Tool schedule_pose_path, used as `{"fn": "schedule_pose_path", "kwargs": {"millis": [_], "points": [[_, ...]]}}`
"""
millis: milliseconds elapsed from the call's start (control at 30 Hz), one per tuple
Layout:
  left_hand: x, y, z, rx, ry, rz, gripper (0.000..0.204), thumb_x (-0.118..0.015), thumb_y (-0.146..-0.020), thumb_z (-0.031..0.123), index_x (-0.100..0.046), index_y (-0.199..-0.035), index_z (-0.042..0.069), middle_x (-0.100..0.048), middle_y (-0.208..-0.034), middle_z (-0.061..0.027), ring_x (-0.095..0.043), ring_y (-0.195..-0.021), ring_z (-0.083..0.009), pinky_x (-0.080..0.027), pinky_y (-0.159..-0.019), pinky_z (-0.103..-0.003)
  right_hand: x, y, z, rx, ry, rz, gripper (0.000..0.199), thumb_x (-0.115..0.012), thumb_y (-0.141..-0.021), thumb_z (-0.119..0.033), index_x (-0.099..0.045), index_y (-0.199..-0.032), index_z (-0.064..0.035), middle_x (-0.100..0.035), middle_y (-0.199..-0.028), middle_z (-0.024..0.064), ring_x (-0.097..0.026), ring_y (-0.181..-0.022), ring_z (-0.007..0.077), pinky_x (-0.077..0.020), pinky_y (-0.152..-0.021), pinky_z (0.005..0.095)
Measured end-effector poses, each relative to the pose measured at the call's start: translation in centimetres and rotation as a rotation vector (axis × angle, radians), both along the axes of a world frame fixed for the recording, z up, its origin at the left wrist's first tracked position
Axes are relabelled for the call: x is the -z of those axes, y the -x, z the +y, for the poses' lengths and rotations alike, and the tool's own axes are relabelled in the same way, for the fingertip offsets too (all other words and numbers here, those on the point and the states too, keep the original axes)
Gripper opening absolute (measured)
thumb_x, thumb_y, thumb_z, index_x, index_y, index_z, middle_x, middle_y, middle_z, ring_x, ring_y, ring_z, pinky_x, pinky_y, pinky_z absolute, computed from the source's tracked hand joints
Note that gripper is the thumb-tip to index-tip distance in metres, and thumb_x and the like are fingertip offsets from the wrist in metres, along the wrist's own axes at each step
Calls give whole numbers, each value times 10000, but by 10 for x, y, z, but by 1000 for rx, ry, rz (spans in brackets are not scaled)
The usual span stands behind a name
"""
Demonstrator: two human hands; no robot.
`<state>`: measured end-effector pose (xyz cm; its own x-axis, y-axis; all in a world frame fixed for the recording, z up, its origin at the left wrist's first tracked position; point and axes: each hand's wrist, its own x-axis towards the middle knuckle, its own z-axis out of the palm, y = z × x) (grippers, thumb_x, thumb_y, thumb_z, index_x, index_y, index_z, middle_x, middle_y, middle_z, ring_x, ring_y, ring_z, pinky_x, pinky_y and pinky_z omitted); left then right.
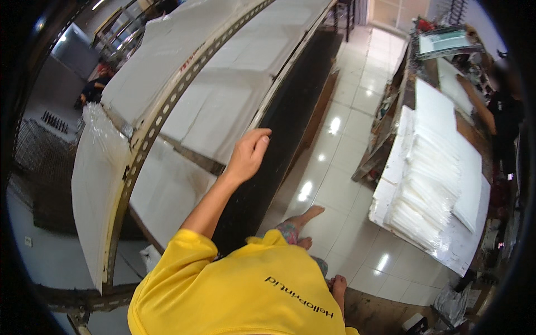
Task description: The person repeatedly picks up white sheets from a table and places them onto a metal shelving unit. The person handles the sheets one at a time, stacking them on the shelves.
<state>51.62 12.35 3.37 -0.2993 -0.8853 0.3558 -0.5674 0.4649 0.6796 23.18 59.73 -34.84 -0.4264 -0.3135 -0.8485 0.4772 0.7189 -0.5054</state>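
My left hand (249,155) reaches forward from a yellow sleeve, with its fingers curled closed and the thumb lying along them. It overlaps the pale metal edge (267,107) of a rack beside a long black board (296,89). Whether the fingers grip that edge or hold something small is hidden. Just left of the hand, large white sheets (223,106) lie on the rack behind a perforated metal upright (177,96). My right hand does not show.
On the right, a table carries a spread stack of white sheets (427,178) on a white board (391,192). Another person's arm (481,109) reaches over its far side. Glossy tiled floor (340,162) runs between table and rack. A clear plastic bag (451,301) lies at lower right.
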Motion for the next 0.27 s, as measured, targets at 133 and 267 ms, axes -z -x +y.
{"fn": "schedule_pose_path", "kwargs": {"millis": [133, 267], "points": [[-110, 61, 52, 543, -99, 409, 316, -469, -992, 150, -647, -1141, -64, -662, -1158, -200, -639, -1059, -317, -485, -943, -376, 15, 8, -2, 136, 95, 0, 269, -574, -959, -193, -539, -1129, 13, -627, -875, 128, -633, -643, 230, -494, -514, 337], [-185, 99, 96, 1214, -166, 866, 350, -501, -965, 170, -643, -1110, -115, -636, -1174, -281, -626, -1083, -393, -465, -997, -455, -33, 2, -19, 92, 14, 62, 247, -576, -960, -193, -539, -1107, 2, -629, -880, 130, -652, -702, 225, -508, -524, 347]]}}
